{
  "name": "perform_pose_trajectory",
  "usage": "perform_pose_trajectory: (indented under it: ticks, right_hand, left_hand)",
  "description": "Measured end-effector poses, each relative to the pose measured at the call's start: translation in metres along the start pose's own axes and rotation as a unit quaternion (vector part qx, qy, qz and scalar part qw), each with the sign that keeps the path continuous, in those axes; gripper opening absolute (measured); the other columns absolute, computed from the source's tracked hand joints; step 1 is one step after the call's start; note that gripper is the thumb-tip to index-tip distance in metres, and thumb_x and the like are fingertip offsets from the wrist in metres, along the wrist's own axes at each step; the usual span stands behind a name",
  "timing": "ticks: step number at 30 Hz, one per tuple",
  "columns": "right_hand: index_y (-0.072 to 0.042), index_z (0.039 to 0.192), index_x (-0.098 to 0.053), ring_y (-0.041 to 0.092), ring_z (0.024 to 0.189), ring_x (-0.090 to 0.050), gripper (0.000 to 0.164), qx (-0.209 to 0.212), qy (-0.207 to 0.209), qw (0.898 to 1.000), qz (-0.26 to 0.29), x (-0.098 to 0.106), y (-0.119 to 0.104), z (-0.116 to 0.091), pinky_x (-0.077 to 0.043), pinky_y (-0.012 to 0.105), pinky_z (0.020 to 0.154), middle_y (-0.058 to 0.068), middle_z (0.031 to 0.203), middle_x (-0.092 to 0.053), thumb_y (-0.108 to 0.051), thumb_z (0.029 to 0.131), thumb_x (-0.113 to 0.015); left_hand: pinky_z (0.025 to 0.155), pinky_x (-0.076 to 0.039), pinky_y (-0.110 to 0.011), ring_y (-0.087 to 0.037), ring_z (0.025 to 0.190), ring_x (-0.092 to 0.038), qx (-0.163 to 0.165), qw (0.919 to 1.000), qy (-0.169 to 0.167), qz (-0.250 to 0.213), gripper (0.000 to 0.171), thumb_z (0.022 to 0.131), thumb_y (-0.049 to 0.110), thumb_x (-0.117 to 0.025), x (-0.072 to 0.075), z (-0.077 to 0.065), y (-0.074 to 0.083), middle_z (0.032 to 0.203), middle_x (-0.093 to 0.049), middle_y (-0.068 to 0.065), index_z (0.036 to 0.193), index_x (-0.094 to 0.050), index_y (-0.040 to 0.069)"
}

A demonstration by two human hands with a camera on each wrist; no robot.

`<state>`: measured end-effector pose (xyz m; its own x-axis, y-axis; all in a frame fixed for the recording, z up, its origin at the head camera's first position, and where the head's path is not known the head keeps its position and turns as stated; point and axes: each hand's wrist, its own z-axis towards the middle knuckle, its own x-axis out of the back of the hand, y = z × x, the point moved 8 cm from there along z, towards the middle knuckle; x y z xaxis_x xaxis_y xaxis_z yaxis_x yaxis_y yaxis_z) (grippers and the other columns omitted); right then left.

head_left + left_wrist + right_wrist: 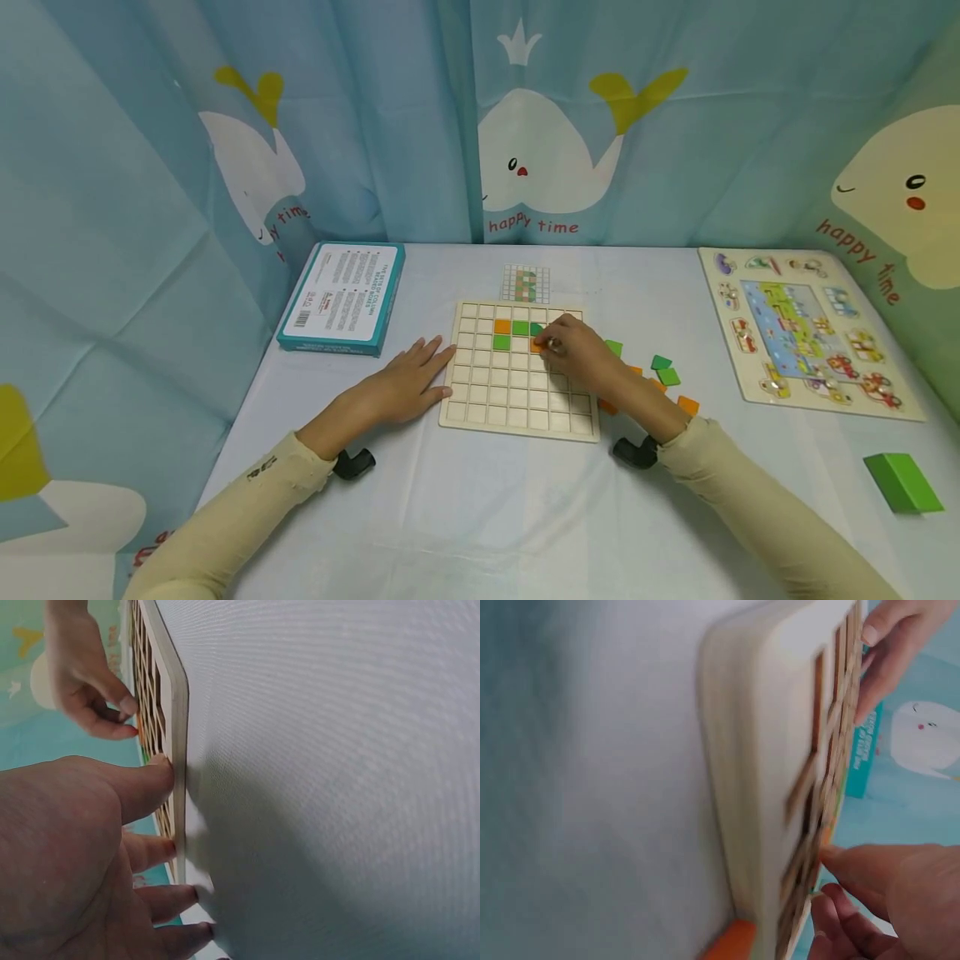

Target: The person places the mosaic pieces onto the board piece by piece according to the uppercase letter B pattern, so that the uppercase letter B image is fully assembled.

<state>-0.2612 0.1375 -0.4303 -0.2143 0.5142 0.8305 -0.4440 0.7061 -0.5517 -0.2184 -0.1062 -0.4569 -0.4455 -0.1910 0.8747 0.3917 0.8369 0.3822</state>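
A wooden grid board lies on the table, with orange and green square tiles in some upper cells. My left hand rests at its left edge, fingers spread and fairly straight; in the left wrist view the thumb touches the rim. Over the upper right cells, my right hand has thumb and fingers drawn together at an orange tile, pinching it low against the grid. That hand partly covers the tile and a dark green piece beside it.
Loose green tiles and orange tiles lie right of the board. Behind it is a small pattern card. A teal box stands at left, a picture puzzle at right, and a green block near the right edge.
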Motion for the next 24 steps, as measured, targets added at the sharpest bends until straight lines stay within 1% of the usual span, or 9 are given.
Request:
perform_pose_trajectory:
  ticks: [1, 3, 7, 11, 15, 19, 22, 24]
  right_hand:
    - [0.004, 0.118, -0.075, 0.032, 0.102, -0.066, 0.019, 0.002, 0.000, 1.000, 0.005, 0.002, 0.000, -0.001, -0.060, 0.042, 0.086, 0.020, 0.117, -0.063, 0.001, 0.099, -0.071]
    - [0.003, 0.120, -0.074, 0.032, 0.104, -0.065, 0.021, -0.009, -0.001, 1.000, 0.014, 0.007, 0.005, -0.004, -0.058, 0.044, 0.089, 0.019, 0.121, -0.062, -0.001, 0.100, -0.070]
    - [0.002, 0.128, -0.070, 0.037, 0.112, -0.061, 0.025, -0.042, 0.000, 0.999, 0.025, 0.028, 0.018, -0.015, -0.054, 0.053, 0.094, 0.021, 0.127, -0.060, -0.004, 0.103, -0.065]
    - [0.003, 0.131, -0.067, 0.042, 0.117, -0.058, 0.028, -0.067, 0.003, 0.998, 0.015, 0.054, 0.032, -0.030, -0.052, 0.058, 0.096, 0.024, 0.129, -0.059, -0.004, 0.104, -0.064]
    - [0.002, 0.133, -0.066, 0.043, 0.118, -0.058, 0.030, -0.094, -0.010, 0.995, 0.002, 0.070, 0.045, -0.046, -0.052, 0.058, 0.094, 0.025, 0.133, -0.059, -0.009, 0.105, -0.065]
    - [0.002, 0.133, -0.064, 0.041, 0.117, -0.058, 0.031, -0.118, -0.050, 0.992, -0.002, 0.072, 0.057, -0.064, -0.054, 0.054, 0.090, 0.025, 0.130, -0.059, -0.013, 0.105, -0.064]
    - [0.001, 0.130, -0.065, 0.039, 0.112, -0.060, 0.030, -0.128, -0.090, 0.988, 0.010, 0.067, 0.065, -0.076, -0.055, 0.049, 0.086, 0.024, 0.125, -0.059, -0.014, 0.104, -0.066]
    - [0.001, 0.127, -0.065, 0.036, 0.108, -0.060, 0.029, -0.130, -0.105, 0.986, 0.014, 0.063, 0.068, -0.081, -0.054, 0.047, 0.085, 0.022, 0.121, -0.060, -0.014, 0.102, -0.069]
  left_hand:
    - [0.129, -0.018, -0.061, -0.043, 0.163, -0.009, -0.001, 1.0000, 0.001, 0.000, 0.072, 0.111, 0.043, -0.051, 0.000, 0.000, 0.000, 0.176, -0.013, -0.017, 0.170, -0.021, 0.014]
    - [0.129, -0.018, -0.061, -0.043, 0.163, -0.009, -0.003, 1.0000, 0.001, 0.001, 0.072, 0.111, 0.043, -0.051, 0.000, 0.000, 0.000, 0.176, -0.013, -0.017, 0.170, -0.021, 0.014]
    - [0.128, -0.019, -0.062, -0.043, 0.162, -0.010, -0.003, 1.0000, -0.001, 0.003, 0.072, 0.111, 0.043, -0.051, 0.000, -0.001, 0.000, 0.176, -0.013, -0.018, 0.170, -0.021, 0.014]
    - [0.129, -0.018, -0.061, -0.042, 0.163, -0.009, 0.001, 1.0000, -0.004, 0.000, 0.072, 0.111, 0.042, -0.051, 0.000, -0.001, 0.000, 0.176, -0.012, -0.017, 0.170, -0.021, 0.014]
    - [0.129, -0.018, -0.061, -0.043, 0.163, -0.009, 0.003, 1.0000, -0.004, 0.001, 0.072, 0.111, 0.042, -0.051, 0.001, -0.002, 0.001, 0.176, -0.013, -0.018, 0.170, -0.021, 0.013]
    - [0.128, -0.019, -0.062, -0.043, 0.162, -0.010, 0.000, 1.0000, -0.003, 0.005, 0.072, 0.112, 0.042, -0.051, 0.000, -0.001, 0.001, 0.176, -0.013, -0.018, 0.170, -0.021, 0.013]
    - [0.128, -0.019, -0.062, -0.043, 0.162, -0.010, -0.002, 1.0000, -0.003, 0.004, 0.072, 0.112, 0.042, -0.050, -0.001, 0.000, 0.000, 0.176, -0.013, -0.018, 0.170, -0.021, 0.013]
    - [0.128, -0.019, -0.062, -0.043, 0.162, -0.010, -0.002, 1.0000, -0.004, 0.005, 0.072, 0.112, 0.042, -0.050, -0.001, 0.001, 0.000, 0.176, -0.013, -0.018, 0.170, -0.020, 0.013]
